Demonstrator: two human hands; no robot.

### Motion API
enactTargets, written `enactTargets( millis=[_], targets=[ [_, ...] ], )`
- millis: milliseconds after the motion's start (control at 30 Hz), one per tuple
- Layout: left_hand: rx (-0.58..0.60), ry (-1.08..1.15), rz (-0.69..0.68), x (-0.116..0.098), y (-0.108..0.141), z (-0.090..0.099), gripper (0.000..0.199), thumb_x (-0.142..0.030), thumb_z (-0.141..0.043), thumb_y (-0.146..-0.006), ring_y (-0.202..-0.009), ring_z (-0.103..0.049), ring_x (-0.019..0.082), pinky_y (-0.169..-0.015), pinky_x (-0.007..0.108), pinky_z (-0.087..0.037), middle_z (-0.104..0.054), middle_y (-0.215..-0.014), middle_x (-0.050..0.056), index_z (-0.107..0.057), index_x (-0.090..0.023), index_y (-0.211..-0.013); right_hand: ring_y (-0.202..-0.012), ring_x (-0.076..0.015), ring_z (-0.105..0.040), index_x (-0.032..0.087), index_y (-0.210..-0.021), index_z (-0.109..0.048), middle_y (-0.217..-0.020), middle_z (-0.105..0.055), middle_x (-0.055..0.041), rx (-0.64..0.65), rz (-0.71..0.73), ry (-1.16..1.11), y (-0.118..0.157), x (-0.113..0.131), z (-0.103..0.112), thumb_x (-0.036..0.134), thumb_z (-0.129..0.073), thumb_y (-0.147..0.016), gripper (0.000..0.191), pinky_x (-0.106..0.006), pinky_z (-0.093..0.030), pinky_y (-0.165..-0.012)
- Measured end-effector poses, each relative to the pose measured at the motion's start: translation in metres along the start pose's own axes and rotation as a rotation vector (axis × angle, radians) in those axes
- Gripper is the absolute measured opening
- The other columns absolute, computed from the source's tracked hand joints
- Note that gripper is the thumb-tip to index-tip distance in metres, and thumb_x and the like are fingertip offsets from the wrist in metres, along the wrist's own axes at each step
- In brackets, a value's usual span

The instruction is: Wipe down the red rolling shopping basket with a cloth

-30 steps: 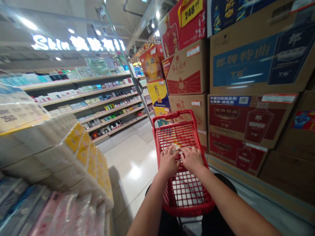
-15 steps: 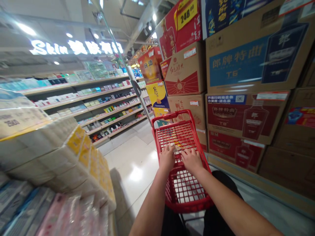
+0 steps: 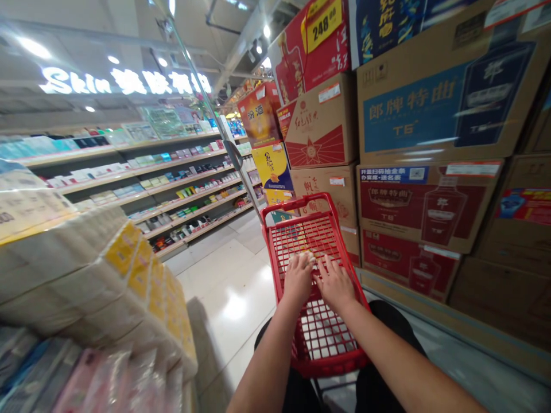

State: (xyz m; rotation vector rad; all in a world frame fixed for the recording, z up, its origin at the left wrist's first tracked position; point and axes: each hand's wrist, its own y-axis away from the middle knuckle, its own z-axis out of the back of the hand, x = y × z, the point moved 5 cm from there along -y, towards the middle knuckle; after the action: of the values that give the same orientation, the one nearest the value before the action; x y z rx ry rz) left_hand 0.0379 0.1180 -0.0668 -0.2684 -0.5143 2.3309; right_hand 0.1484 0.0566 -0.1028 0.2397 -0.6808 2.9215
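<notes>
A red plastic shopping basket cart (image 3: 329,358) with grid walls stands in front of my legs. My left hand (image 3: 298,276) lies over the middle of it, fingers bent forward, with a small whitish thing (image 3: 309,256) by its fingertips, too small to name. Beside it, my right hand (image 3: 334,280) rests on the same part with its fingers spread and nothing visible in them. The two hands nearly touch. What lies beneath my palms is hidden.
Stacked liquor cartons (image 3: 413,123) line the right side. At the left are piled tissue packs (image 3: 138,258) and plastic-wrapped goods. Product shelves (image 3: 172,166) stand beyond the shiny floor (image 3: 232,281). A slanted metal pole (image 3: 249,183) rises behind the cart.
My hands have come closer together, and the fingers of my right hand are more spread. The shelves and cartons have shifted slightly left in view.
</notes>
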Motion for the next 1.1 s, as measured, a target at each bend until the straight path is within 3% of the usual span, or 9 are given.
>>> enactTargets(
  millis=[33, 167, 333, 467, 633, 767, 933, 1033, 1100],
  targets=[
    [-0.005, -0.003, -0.008, -0.001, 0.001, -0.001, 0.050, -0.011, -0.052, -0.084, -0.134, -0.038, 0.024, -0.112, 0.043, -0.034, -0.045, -0.146, 0.002, -0.054, -0.028, -0.130, -0.131, -0.0312, -0.036, 0.016, -0.143, -0.044, -0.152, -0.033, -0.0155, 0.013, -0.006, -0.001, -0.001, -0.001, -0.002, 0.048, -0.028, -0.098, 0.057, -0.046, -0.032, -0.101],
    [-0.090, -0.014, 0.230, 0.013, 0.005, -0.002, 0.051, -0.005, -0.045, -0.084, -0.129, -0.045, 0.023, -0.108, 0.040, -0.039, -0.046, -0.145, 0.008, -0.053, -0.021, -0.132, -0.132, -0.0319, -0.036, 0.016, -0.143, -0.043, -0.150, -0.035, -0.0173, 0.030, 0.000, -0.006, -0.001, -0.001, -0.005, 0.050, -0.027, -0.098, 0.059, -0.048, -0.031, -0.102],
    [0.016, 0.033, -0.066, -0.002, 0.004, -0.007, 0.055, -0.006, -0.047, -0.084, -0.142, -0.027, 0.022, -0.117, 0.045, -0.026, -0.042, -0.148, 0.003, -0.050, -0.025, -0.136, -0.131, -0.0318, -0.036, 0.020, -0.141, -0.048, -0.149, -0.040, -0.0118, 0.040, 0.011, -0.007, 0.002, 0.001, -0.004, 0.048, -0.027, -0.098, 0.054, -0.050, -0.031, -0.102],
    [-0.033, -0.006, 0.187, 0.013, 0.006, -0.002, 0.050, -0.012, -0.046, -0.087, -0.139, -0.032, 0.026, -0.114, 0.049, -0.030, -0.042, -0.148, 0.009, -0.049, -0.022, -0.136, -0.129, -0.0304, -0.036, 0.021, -0.142, -0.046, -0.148, -0.042, -0.0102, 0.023, 0.026, -0.004, 0.002, 0.003, -0.001, 0.048, -0.026, -0.098, 0.055, -0.048, -0.031, -0.102],
    [0.042, 0.033, -0.090, -0.004, 0.008, -0.009, 0.058, -0.011, -0.050, -0.084, -0.145, -0.018, 0.025, -0.118, 0.049, -0.023, -0.037, -0.151, 0.005, -0.044, -0.024, -0.139, -0.125, -0.0300, -0.039, 0.021, -0.138, -0.050, -0.146, -0.044, -0.0108, 0.032, 0.019, 0.026, 0.002, 0.004, -0.003, 0.040, -0.028, -0.098, 0.049, -0.048, -0.031, -0.100],
    [-0.026, -0.013, 0.176, 0.010, 0.010, -0.007, 0.053, -0.007, -0.043, -0.085, -0.142, -0.027, 0.025, -0.116, 0.046, -0.029, -0.038, -0.149, 0.013, -0.046, -0.016, -0.137, -0.124, -0.0311, -0.038, 0.022, -0.140, -0.047, -0.145, -0.043, -0.0120, 0.009, 0.020, 0.040, 0.002, 0.005, -0.003, 0.041, -0.031, -0.097, 0.050, -0.050, -0.030, -0.099],
    [0.023, 0.032, -0.052, -0.004, 0.012, -0.010, 0.057, -0.008, -0.047, -0.083, -0.147, -0.013, 0.024, -0.119, 0.046, -0.023, -0.033, -0.154, 0.005, -0.045, -0.021, -0.139, -0.123, -0.0307, -0.040, 0.020, -0.138, -0.050, -0.142, -0.046, -0.0131, 0.004, 0.031, 0.049, 0.002, 0.006, -0.005, 0.039, -0.033, -0.097, 0.048, -0.051, -0.023, -0.105],
    [-0.039, 0.035, 0.159, 0.006, 0.014, -0.008, 0.058, -0.003, -0.041, -0.083, -0.146, -0.018, 0.023, -0.117, 0.045, -0.028, -0.032, -0.154, 0.009, -0.043, -0.018, -0.139, -0.124, -0.0310, -0.039, 0.018, -0.139, -0.050, -0.142, -0.046, -0.0145, -0.002, 0.048, 0.042, 0.001, 0.005, -0.007, 0.040, -0.034, -0.096, 0.051, -0.049, -0.020, -0.108],
    [-0.038, 0.050, 0.181, 0.007, 0.014, -0.010, 0.059, -0.003, -0.042, -0.083, -0.146, -0.017, 0.023, -0.118, 0.046, -0.028, -0.031, -0.154, 0.011, -0.042, -0.016, -0.140, -0.123, -0.0310, -0.040, 0.015, -0.138, -0.051, -0.142, -0.046, -0.0157, 0.005, 0.056, 0.035, 0.000, 0.004, -0.010, 0.040, -0.034, -0.096, 0.051, -0.046, -0.022, -0.108]
  ],
)
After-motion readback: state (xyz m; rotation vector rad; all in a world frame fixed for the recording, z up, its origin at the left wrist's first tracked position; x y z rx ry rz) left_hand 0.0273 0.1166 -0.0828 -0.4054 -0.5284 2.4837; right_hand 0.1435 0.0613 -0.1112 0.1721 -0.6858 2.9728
